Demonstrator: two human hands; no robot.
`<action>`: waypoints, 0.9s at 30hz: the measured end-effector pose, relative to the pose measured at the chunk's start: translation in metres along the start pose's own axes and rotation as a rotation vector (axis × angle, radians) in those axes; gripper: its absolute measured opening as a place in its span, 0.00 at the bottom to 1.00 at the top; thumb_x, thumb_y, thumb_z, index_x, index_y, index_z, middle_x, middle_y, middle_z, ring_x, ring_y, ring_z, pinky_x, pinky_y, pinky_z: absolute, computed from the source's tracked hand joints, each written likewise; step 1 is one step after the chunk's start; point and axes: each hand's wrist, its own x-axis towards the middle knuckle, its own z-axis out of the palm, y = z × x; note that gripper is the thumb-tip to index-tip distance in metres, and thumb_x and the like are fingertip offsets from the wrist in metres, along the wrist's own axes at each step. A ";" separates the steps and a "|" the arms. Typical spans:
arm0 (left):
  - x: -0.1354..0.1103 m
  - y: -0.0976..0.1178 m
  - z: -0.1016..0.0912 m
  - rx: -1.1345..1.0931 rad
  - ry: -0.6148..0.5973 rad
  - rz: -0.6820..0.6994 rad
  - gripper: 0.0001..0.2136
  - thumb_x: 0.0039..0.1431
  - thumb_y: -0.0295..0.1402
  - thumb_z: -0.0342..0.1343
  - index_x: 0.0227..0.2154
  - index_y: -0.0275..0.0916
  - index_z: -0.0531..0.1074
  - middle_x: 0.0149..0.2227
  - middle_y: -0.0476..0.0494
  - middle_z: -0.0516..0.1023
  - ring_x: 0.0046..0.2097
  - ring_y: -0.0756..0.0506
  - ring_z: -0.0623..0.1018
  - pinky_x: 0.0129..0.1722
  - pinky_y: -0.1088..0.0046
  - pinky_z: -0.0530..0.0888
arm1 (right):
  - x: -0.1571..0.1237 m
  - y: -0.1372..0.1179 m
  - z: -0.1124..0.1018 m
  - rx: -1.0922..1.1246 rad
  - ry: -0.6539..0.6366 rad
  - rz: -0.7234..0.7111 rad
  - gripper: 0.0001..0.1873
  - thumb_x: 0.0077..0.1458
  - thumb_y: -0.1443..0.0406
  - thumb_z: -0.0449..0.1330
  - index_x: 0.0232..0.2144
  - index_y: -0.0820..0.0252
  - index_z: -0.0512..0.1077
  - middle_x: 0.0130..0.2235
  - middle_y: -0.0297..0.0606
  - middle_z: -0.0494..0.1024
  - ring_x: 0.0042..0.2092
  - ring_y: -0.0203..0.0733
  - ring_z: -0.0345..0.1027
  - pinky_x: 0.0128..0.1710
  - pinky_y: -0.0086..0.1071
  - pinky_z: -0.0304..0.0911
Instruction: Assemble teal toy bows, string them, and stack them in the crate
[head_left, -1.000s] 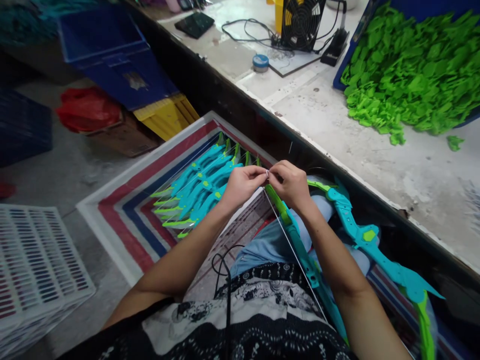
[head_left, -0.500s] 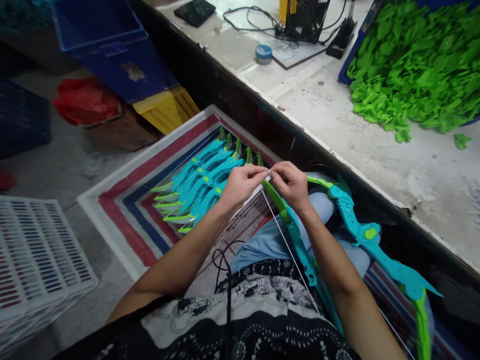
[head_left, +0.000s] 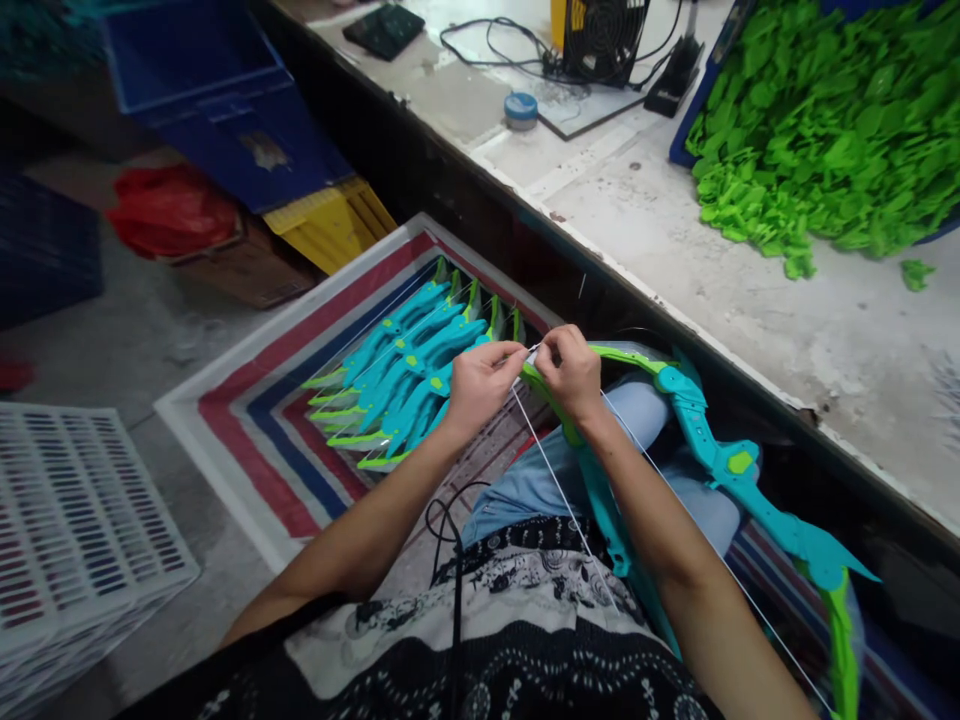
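Observation:
My left hand (head_left: pixel 486 388) and my right hand (head_left: pixel 570 372) meet above my lap, each pinching a white string (head_left: pixel 551 462) near the green tip of a toy bow (head_left: pixel 600 500). That bow, turquoise with green limbs, leans against my body and runs partly under my right forearm. The string slants down from my fingers along it; its exact end is hidden by my fingertips. A second toy bow (head_left: pixel 739 463) of the same colours lies across my knees to the right, with its own string stretched on it.
Several finished-looking bows (head_left: pixel 409 360) lie in a striped-lined crate (head_left: pixel 247 400) ahead left. A white basket (head_left: pixel 82 510) stands at the left. On the workbench (head_left: pixel 600 190) are a blue bin heaped with green parts (head_left: pixel 832 140), a small fan (head_left: pixel 600 40) and a blue-lidded tin (head_left: pixel 520 108).
My hands have shifted slightly left and moved a little apart, with a bit of white string now showing between them. The string beside the near bow has swung away from it.

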 end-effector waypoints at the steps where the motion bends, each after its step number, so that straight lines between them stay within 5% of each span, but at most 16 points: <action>1: 0.000 0.001 -0.001 -0.008 -0.001 0.001 0.09 0.52 0.38 0.59 0.26 0.38 0.78 0.28 0.46 0.79 0.34 0.47 0.76 0.36 0.72 0.74 | -0.001 -0.001 -0.002 0.017 -0.009 0.009 0.07 0.58 0.68 0.52 0.28 0.58 0.68 0.32 0.37 0.72 0.33 0.37 0.66 0.36 0.30 0.63; 4: -0.001 0.001 -0.011 -0.187 0.005 -0.033 0.11 0.52 0.41 0.59 0.34 0.41 0.78 0.37 0.45 0.79 0.36 0.47 0.77 0.34 0.73 0.75 | -0.013 0.003 -0.026 0.039 -0.021 -0.013 0.07 0.62 0.65 0.53 0.33 0.58 0.71 0.34 0.38 0.75 0.38 0.39 0.68 0.41 0.33 0.65; 8: -0.019 -0.023 -0.031 -0.450 0.129 -0.174 0.11 0.55 0.42 0.56 0.39 0.45 0.73 0.41 0.46 0.79 0.41 0.46 0.80 0.34 0.73 0.77 | -0.062 0.036 -0.099 -0.320 0.077 0.045 0.12 0.61 0.59 0.57 0.43 0.58 0.72 0.42 0.45 0.75 0.46 0.48 0.67 0.49 0.44 0.64; 11: -0.061 -0.048 -0.027 -0.242 -0.086 -0.185 0.07 0.56 0.38 0.57 0.32 0.41 0.74 0.31 0.44 0.78 0.34 0.45 0.80 0.30 0.71 0.77 | -0.117 0.063 -0.157 -0.692 0.032 0.208 0.22 0.59 0.54 0.57 0.50 0.62 0.70 0.47 0.53 0.72 0.49 0.55 0.64 0.49 0.50 0.63; 14: -0.110 -0.062 0.005 0.046 -0.499 0.300 0.10 0.58 0.32 0.55 0.40 0.42 0.77 0.44 0.37 0.80 0.47 0.39 0.79 0.46 0.58 0.78 | -0.164 0.079 -0.186 -0.903 -0.091 0.323 0.29 0.57 0.53 0.58 0.55 0.65 0.67 0.50 0.58 0.68 0.52 0.61 0.60 0.49 0.55 0.62; 16: -0.127 -0.063 0.038 0.191 -0.621 0.660 0.15 0.57 0.29 0.54 0.47 0.44 0.76 0.54 0.35 0.75 0.58 0.36 0.72 0.56 0.49 0.71 | -0.179 0.083 -0.188 -0.939 -0.151 0.355 0.28 0.55 0.57 0.59 0.55 0.66 0.67 0.51 0.59 0.67 0.53 0.62 0.58 0.49 0.56 0.61; 18: -0.127 -0.063 0.071 0.299 -0.655 0.893 0.16 0.57 0.25 0.53 0.47 0.43 0.75 0.52 0.36 0.76 0.59 0.36 0.71 0.59 0.46 0.66 | -0.181 0.086 -0.186 -0.917 -0.178 0.380 0.26 0.53 0.63 0.59 0.54 0.66 0.68 0.51 0.59 0.67 0.53 0.62 0.58 0.51 0.54 0.61; 22: -0.101 -0.052 0.105 0.440 -0.789 1.120 0.09 0.60 0.28 0.51 0.40 0.38 0.75 0.36 0.39 0.78 0.42 0.41 0.77 0.49 0.58 0.72 | -0.155 0.090 -0.200 -0.738 -0.238 0.491 0.26 0.49 0.67 0.57 0.52 0.66 0.70 0.49 0.55 0.72 0.51 0.57 0.63 0.52 0.49 0.62; 27: -0.080 -0.024 0.090 0.632 -0.908 1.157 0.18 0.56 0.36 0.57 0.48 0.36 0.72 0.36 0.38 0.74 0.37 0.40 0.74 0.35 0.64 0.72 | -0.106 0.090 -0.239 -0.077 -0.663 0.690 0.23 0.48 0.59 0.61 0.47 0.60 0.73 0.42 0.39 0.78 0.43 0.46 0.71 0.44 0.35 0.67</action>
